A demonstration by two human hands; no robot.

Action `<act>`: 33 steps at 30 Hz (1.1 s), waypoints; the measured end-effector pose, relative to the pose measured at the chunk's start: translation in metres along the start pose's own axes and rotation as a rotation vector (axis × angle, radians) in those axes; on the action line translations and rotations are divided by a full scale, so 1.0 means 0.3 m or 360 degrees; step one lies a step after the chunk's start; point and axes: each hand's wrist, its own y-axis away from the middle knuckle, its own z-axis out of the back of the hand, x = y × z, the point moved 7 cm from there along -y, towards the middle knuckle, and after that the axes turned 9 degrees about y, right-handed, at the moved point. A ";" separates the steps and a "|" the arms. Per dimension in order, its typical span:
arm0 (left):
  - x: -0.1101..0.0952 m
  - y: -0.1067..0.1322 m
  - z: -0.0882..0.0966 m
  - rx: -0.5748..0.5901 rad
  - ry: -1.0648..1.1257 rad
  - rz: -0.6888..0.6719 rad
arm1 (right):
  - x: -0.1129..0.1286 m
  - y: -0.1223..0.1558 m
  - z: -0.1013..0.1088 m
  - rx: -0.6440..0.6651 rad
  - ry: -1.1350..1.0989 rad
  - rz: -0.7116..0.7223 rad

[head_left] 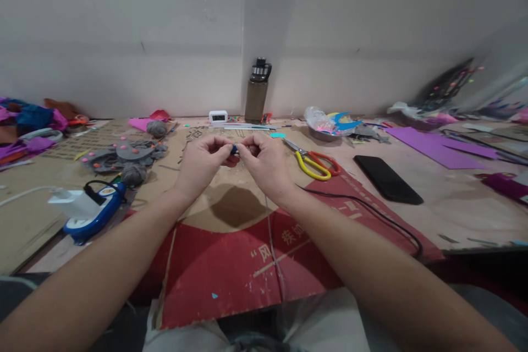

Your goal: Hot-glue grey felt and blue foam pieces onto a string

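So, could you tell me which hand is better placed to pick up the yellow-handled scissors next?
Probably the right hand: the scissors lie just beside it, while the left hand sits farther away. Both pinch a small blue piece.

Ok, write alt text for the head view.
The left hand and right hand pinch a small dark blue piece between them above a red and tan cardboard sheet. Yellow and orange metal scissors and a flat black phone lie to their right, a blue and white glue gun to their left.
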 end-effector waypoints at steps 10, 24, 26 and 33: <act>0.016 -0.006 -0.016 0.0218 -0.0065 0.0010 | -0.014 0.001 0.001 0.0048 0.0012 -0.0003; 0.004 -0.002 -0.003 -0.0002 -0.0101 -0.0044 | 0.001 0.016 0.000 0.0067 -0.0089 0.0068; 0.002 -0.001 -0.002 -0.0020 -0.0104 -0.0075 | 0.000 0.017 -0.004 0.0077 -0.0084 0.0056; -0.010 0.004 -0.009 0.0007 -0.0127 -0.0136 | -0.013 0.015 -0.013 0.0105 -0.0074 0.0019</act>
